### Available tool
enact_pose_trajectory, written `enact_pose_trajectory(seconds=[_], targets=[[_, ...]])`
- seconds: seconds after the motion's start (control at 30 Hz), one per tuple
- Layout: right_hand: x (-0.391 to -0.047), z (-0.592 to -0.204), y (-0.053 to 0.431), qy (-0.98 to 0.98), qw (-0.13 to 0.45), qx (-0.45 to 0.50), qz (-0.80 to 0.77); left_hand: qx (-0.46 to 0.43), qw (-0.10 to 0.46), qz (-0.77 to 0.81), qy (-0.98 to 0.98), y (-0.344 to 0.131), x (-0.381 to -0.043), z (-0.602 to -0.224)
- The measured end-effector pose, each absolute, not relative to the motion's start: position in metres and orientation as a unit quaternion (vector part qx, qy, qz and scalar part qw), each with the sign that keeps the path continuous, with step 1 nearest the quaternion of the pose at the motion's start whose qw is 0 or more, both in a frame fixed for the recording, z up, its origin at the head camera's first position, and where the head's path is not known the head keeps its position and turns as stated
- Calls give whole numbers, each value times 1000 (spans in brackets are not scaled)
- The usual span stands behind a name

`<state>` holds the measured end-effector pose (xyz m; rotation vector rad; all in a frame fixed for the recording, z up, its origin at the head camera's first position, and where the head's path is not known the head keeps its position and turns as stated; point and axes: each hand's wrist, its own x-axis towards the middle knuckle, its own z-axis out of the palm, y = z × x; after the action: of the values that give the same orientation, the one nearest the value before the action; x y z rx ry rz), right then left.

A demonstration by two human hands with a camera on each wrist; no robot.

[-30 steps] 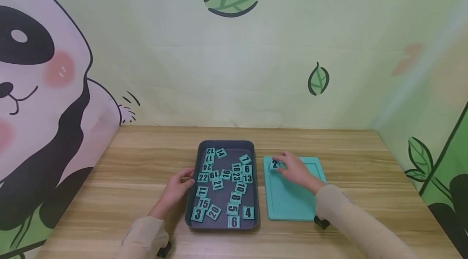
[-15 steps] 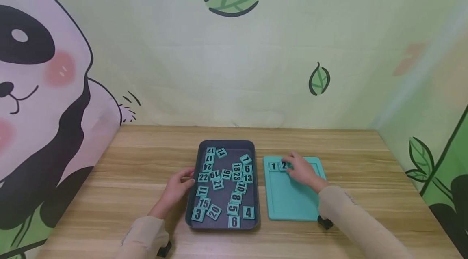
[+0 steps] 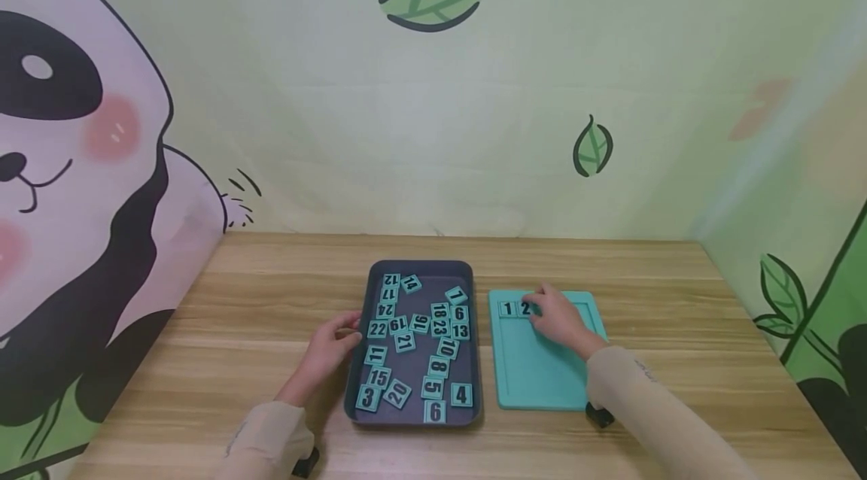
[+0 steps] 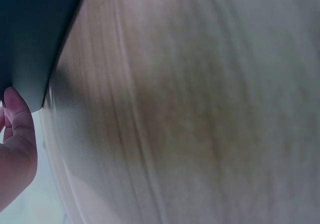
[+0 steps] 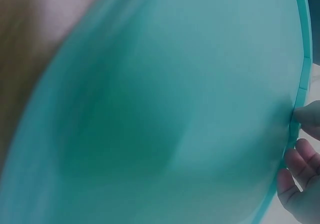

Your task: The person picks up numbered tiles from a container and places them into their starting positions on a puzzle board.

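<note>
In the head view, a teal board (image 3: 538, 371) with a raised rim lies on the table's right part. A teal tile with a black 1 (image 3: 506, 308) sits in its top left corner, with the tile numbered 2 (image 3: 524, 308) right beside it. My right hand (image 3: 554, 318) pinches the 2 tile at its right side; in the right wrist view the thumb (image 5: 306, 115) and fingertips meet at the board's tile row. My left hand (image 3: 328, 348) rests against the left side of a dark tray (image 3: 413, 361), its thumb (image 4: 16, 101) on the wall.
Several number tiles, such as 3 (image 3: 368, 397), 4 (image 3: 461, 395) and 22 (image 3: 377, 329), lie scattered inside the tray at various angles. A wooden table (image 3: 271, 299) carries both tray and board. Behind it hangs a backdrop (image 3: 433, 126) with a panda and leaves.
The 2 tile has moved right, off the spot over the 1 tile, and now lies beside it. My right hand shifted right with it. My left hand stays at the tray.
</note>
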<state>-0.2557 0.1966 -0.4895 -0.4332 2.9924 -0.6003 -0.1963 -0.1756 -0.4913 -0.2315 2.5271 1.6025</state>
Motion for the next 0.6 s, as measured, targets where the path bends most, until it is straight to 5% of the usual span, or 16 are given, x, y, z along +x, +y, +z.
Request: enact_pose_trajectory(seconds=[0.6], targets=[[-248, -471, 171, 960, -6, -178, -217, -72, 71, 533, 840, -176, -195, -491]])
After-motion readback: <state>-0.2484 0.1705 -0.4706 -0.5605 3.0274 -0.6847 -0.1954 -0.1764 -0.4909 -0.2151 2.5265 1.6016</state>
